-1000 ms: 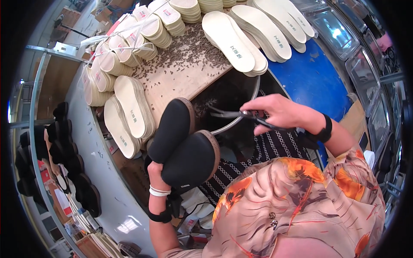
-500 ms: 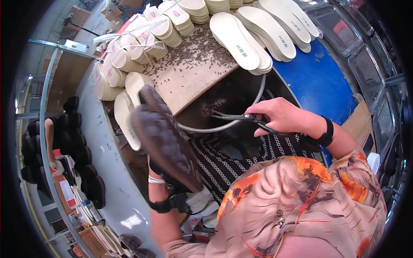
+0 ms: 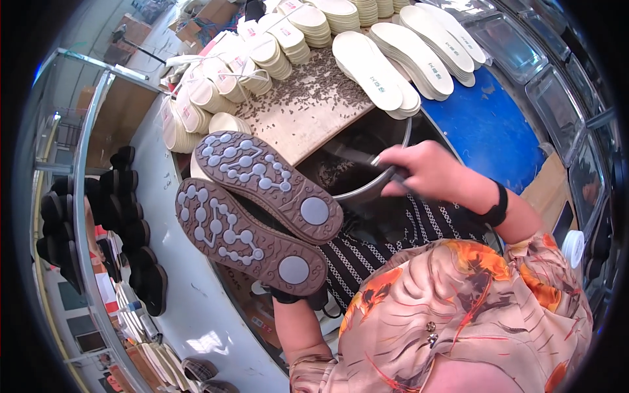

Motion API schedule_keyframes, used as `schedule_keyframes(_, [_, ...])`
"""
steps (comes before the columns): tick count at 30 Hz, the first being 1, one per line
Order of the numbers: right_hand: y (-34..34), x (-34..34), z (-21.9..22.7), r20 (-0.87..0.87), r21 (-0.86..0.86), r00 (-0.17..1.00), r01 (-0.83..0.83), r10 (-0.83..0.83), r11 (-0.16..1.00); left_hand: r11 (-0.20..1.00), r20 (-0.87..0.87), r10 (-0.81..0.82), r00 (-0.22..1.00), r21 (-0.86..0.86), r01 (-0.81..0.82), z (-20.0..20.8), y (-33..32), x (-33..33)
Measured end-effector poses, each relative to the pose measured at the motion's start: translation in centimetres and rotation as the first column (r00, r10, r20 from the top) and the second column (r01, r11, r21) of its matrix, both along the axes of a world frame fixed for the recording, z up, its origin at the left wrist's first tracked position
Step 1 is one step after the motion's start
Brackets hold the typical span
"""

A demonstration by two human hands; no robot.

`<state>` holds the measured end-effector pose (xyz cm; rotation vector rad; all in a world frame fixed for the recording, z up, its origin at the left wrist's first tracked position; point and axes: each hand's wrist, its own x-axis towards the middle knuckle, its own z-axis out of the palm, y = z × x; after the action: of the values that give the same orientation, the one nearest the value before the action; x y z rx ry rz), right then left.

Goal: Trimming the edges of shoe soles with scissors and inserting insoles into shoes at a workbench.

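Note:
A pair of shoes is held up with the brown soles facing me, grey-blue pads on the tread; the upper shoe (image 3: pixel 268 187) overlaps the lower shoe (image 3: pixel 246 239). My left hand is hidden behind them, and only the forearm (image 3: pixel 298 327) shows below; the shoes rest in its grip. My right hand (image 3: pixel 422 170) is closed around black-handled scissors (image 3: pixel 398 175), smeared by motion, with the blades pointing left over the dark metal-rimmed basin (image 3: pixel 373 188). Small brown bits lie in the basin.
Stacks of cream insoles (image 3: pixel 367 72) line the back of a wooden board (image 3: pixel 288 134) strewn with brown bits. A blue surface (image 3: pixel 485 124) and clear plastic boxes (image 3: pixel 550 105) stand to the right. On the left, a metal-framed rack (image 3: pixel 82 164) holds black shoes.
The shoes have turned from a blurred side view to soles facing me, both now visible. My left forearm has shifted right. The scissors have swung and become blurred.

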<state>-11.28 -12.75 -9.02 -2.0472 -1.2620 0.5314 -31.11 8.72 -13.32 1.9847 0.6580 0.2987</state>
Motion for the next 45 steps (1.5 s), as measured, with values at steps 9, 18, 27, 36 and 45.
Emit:
schedule_keyframes(9, [-17.5, 11.8, -8.5, 0.365, -0.233, 0.479, 0.877, -0.799, 0.419, 0.985, 0.096, 0.159, 0.983, -0.075, -0.153, -1.7, -1.9, 0.8])
schedule_keyframes(18, [-14.3, 10.1, -4.9, 0.510, -0.396, 0.622, 0.783, -0.594, 0.480, 0.971, 0.232, 0.239, 0.943, -0.088, -0.224, -1.8, -0.3, 8.1])
schedule_keyframes(27, [4.5, 1.8, -1.6, 0.227, -0.335, 0.925, -0.218, 0.303, 0.917, 0.960, 0.075, 0.010, 0.997, 0.278, -0.031, 1.0, 0.4, 6.1])
schedule_keyframes(36, [23.3, -3.5, 2.2, 0.288, -0.356, 0.781, -0.450, 0.554, 0.819, 0.570, -0.106, 0.407, 0.907, 0.805, -0.161, -1.5, 13.7, -3.5])
schedule_keyframes(45, [29.7, -7.0, -5.7, 0.486, -0.153, 0.738, -0.456, 0.468, 0.877, 0.748, -0.318, 0.238, 0.918, 0.663, 0.036, -2.1, 15.6, -4.5])
